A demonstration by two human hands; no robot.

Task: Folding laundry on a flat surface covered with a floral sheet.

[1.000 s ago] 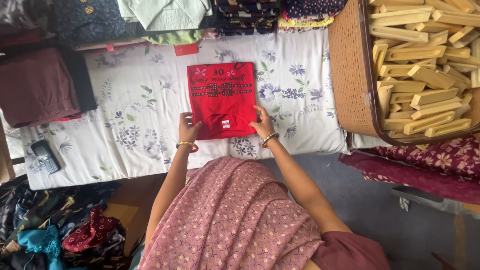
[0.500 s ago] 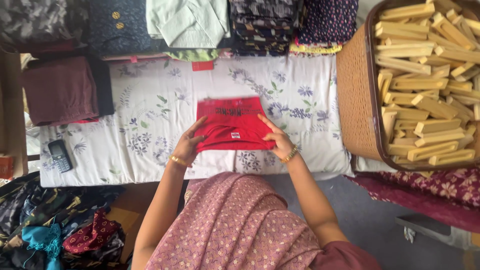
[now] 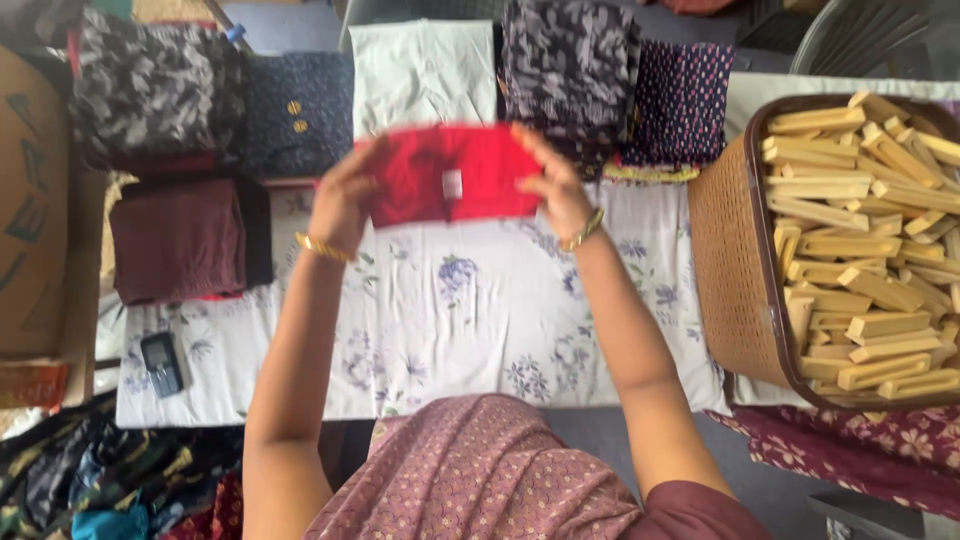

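She wears a dusty-pink garment (image 3: 480, 480) with a fine printed pattern, short maroon sleeves (image 3: 700, 510), and a gold bangle (image 3: 322, 248) on each wrist; forearms bare.

Red garment (image 3: 450, 185): soft matt cloth w/ small white sewn label, pinched at its edges by left hand (image 3: 343, 200) & right hand (image 3: 552, 185). Wrist bangles: shiny gold-coloured metal. Table sheet (image 3: 440, 320): thin matt cotton-like cloth, floral print. Basket (image 3: 735, 280): woven-look brown plastic, slight sheen. Blocks (image 3: 860, 240) inside: pale, matt, look like raw wood. Phone (image 3: 161, 363): dark glossy plastic.
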